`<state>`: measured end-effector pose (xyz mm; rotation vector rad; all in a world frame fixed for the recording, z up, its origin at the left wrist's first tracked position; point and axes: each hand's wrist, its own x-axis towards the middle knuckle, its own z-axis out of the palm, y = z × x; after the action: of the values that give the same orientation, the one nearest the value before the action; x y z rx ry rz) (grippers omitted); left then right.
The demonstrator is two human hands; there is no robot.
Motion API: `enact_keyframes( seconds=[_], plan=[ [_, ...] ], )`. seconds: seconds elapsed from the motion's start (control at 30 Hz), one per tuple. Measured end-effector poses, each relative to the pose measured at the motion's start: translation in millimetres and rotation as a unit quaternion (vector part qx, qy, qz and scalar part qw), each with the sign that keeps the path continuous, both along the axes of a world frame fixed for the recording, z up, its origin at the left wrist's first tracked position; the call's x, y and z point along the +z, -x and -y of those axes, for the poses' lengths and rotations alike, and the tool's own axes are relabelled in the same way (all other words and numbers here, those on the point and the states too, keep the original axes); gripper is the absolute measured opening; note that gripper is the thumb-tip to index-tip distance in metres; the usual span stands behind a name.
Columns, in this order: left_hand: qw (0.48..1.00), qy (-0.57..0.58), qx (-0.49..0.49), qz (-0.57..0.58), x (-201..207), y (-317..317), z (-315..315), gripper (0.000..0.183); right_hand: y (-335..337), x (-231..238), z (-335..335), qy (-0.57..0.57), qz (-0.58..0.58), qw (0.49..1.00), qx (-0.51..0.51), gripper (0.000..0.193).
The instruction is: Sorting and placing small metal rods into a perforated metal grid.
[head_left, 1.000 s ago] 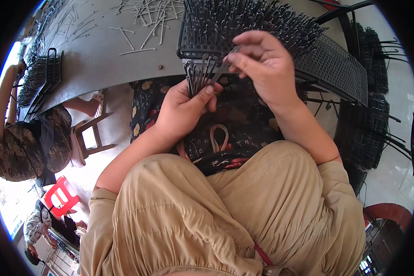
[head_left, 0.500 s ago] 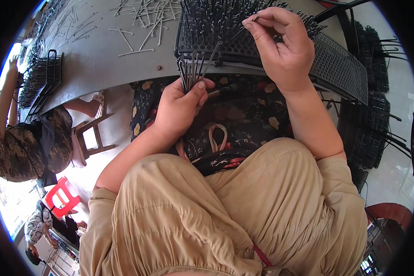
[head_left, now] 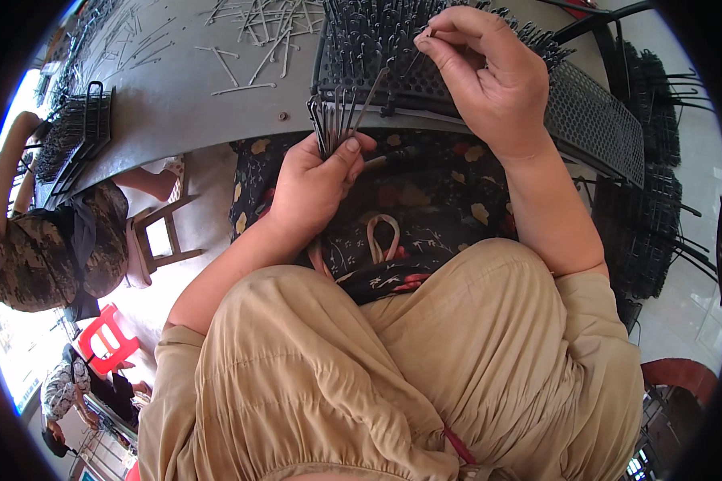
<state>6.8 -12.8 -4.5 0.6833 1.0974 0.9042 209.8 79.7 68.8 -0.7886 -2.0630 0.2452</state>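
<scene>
My left hand (head_left: 309, 184) is closed round a bundle of thin metal rods (head_left: 334, 120) with small bent or looped ends. They point up from the fist, and one leans out to the right. My right hand (head_left: 497, 92) is raised over a black perforated rack (head_left: 594, 112), thumb and fingertips pinched on one thin metal rod (head_left: 414, 62) that slants down toward the holes. Many similar dark rods (head_left: 369, 36) stand upright and close together in the rack, left of and behind that hand. The tip of the pinched rod is hard to make out.
Loose pale rods (head_left: 269, 40) lie scattered on the grey table (head_left: 192, 104). A smaller filled rack (head_left: 76, 140) stands at the left, by another person in camouflage clothing (head_left: 48, 248). Stacked dark racks (head_left: 650, 208) are at my right. A red stool (head_left: 108, 341) is behind left.
My right hand has shifted slightly left and down, still pinching over the rack. My left hand keeps its bundle in nearly the same place. The view has moved slightly.
</scene>
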Motion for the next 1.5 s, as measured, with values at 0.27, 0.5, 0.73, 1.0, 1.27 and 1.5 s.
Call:
enact_keyframes(
  seconds=[0.27, 0.5, 0.73, 1.0, 1.27, 1.5],
  plan=[
    [1.0, -0.018, -0.024, 0.009, 0.4, -0.9, 2.1, 0.016, 3.9, -16.7, -11.9, -0.078, 0.069, 0.994, -0.017, 0.012],
    [0.995, -0.006, -0.047, 0.092, 3.5, 1.0, 2.7, 0.019, 0.8, -36.2, 6.7, 0.084, -0.066, 0.994, -0.033, 0.014],
    [0.951, 0.077, -0.157, 0.255, 8.8, 3.8, -6.5, 0.022, -5.4, -28.7, 21.0, 0.439, -0.279, 0.849, 0.095, 0.016],
    [0.99, 0.063, -0.092, 0.084, 4.0, -3.9, -7.2, 0.016, -1.4, -29.0, -2.7, -0.029, -0.156, 0.986, -0.05, 0.021],
    [0.992, 0.055, -0.085, 0.074, 3.5, 1.9, -5.3, 0.015, 9.6, -29.2, 1.0, -0.109, 0.061, 0.99, -0.065, 0.015],
    [0.994, 0.001, -0.059, 0.089, 14.4, -2.2, -5.6, 0.017, 17.6, -41.2, 43.3, 0.442, -0.217, 0.869, 0.043, 0.025]
  ],
)
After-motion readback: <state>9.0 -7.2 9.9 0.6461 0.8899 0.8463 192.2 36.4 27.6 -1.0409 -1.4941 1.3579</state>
